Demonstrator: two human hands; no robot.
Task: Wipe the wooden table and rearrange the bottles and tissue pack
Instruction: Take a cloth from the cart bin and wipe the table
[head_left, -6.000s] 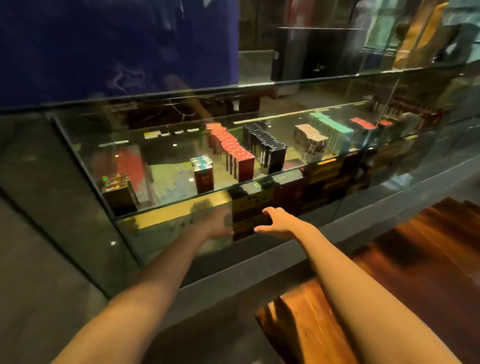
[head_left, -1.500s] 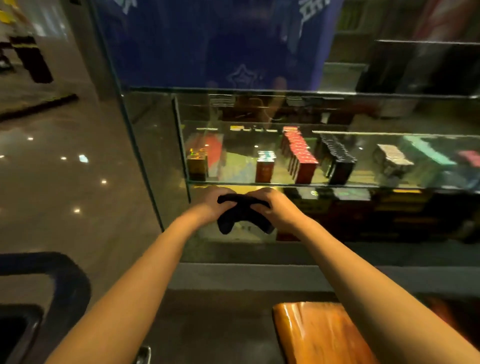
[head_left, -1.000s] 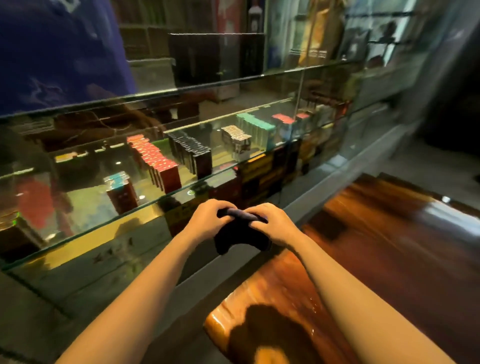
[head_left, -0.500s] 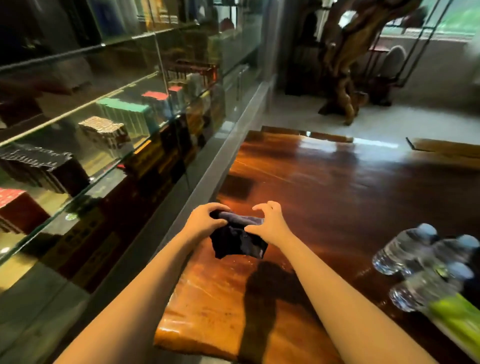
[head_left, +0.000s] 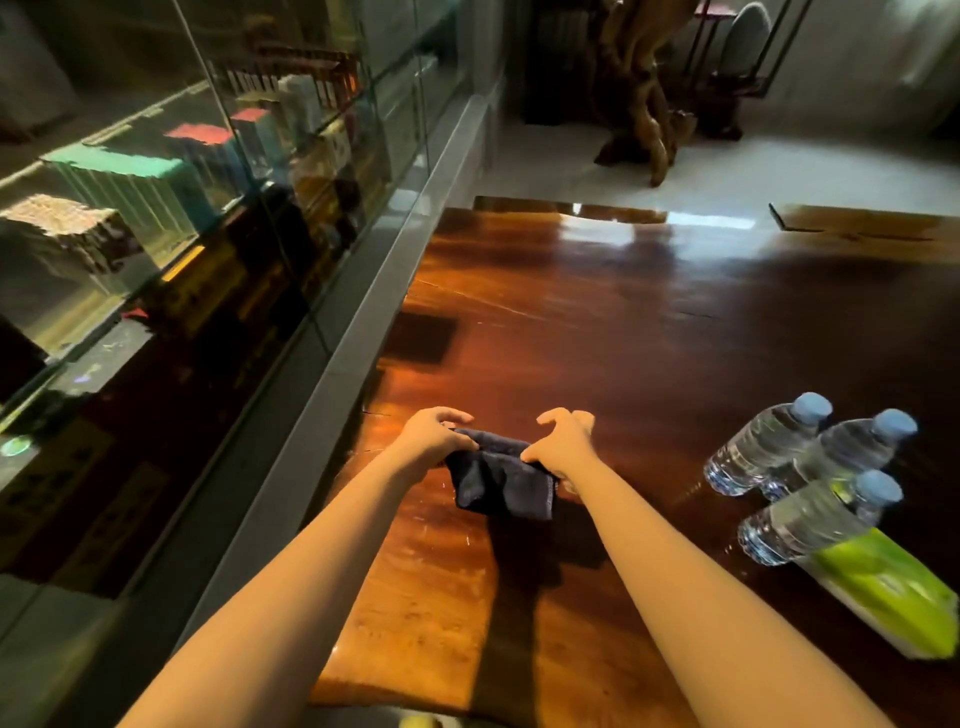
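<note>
Wooden table (head_left: 597, 338): glossy reddish-brown top with strong light glare at its far end, bare over most of its surface.

Dark cloth (head_left: 498, 483): navy, folded, held up over the table's near left part by both hands, its lower edge hanging toward the wood; whether it touches the top cannot be told.

Left hand (head_left: 434, 436): grip pinching the cloth's upper left edge, remaining fingers curled.

Right hand (head_left: 561, 441): grip pinching the cloth's upper right edge, with index and other fingers raised and spread above it.

Water bottles (head_left: 810, 467): three, clear with pale blue caps, clustered on the table to the right of the cloth, touching one another; they appear to stand, tilted by the wide lens.

Tissue pack (head_left: 883, 587): lime-green and white, lying flat on the table just nearer than the bottles, touching or just beside the nearest one.

Glass display case (head_left: 208, 208): runs along the table's left side, shelves carrying rows of small boxes in teal, red and dark colours.

Carved wooden stand (head_left: 644, 104): on the pale floor beyond the table's far end.
</note>
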